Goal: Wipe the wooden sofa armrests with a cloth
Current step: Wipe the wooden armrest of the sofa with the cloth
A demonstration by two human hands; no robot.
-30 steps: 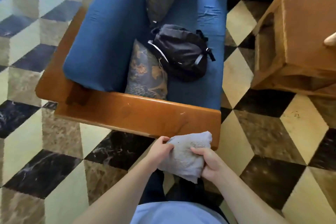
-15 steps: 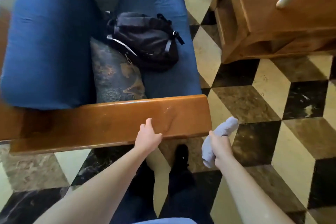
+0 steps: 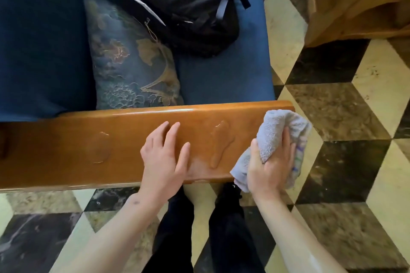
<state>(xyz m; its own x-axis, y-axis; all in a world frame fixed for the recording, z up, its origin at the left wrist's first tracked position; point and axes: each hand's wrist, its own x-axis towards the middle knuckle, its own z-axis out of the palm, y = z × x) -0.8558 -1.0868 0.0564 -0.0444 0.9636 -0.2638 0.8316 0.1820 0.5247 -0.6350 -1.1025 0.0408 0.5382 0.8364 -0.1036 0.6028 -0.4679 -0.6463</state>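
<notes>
A glossy wooden armrest (image 3: pixel 73 150) of a blue sofa runs across the middle of the view. Two wet patches show on its top, one at the left (image 3: pixel 101 147) and one near the right end (image 3: pixel 219 142). My left hand (image 3: pixel 165 159) lies flat on the armrest, fingers spread, holding nothing. My right hand (image 3: pixel 271 164) grips a bunched grey cloth (image 3: pixel 275 131) and presses it on the right end of the armrest.
On the blue seat cushion (image 3: pixel 224 77) lie a patterned pillow (image 3: pixel 131 62) and a black bag (image 3: pixel 182 6). A wooden table (image 3: pixel 355 2) stands at the upper right. The floor (image 3: pixel 346 117) is patterned tile. My legs in dark trousers stand against the armrest.
I have come closer to the armrest. My left hand let go of the cloth and settled flat on the wood. My right hand carried the cloth up onto the armrest's right end.
</notes>
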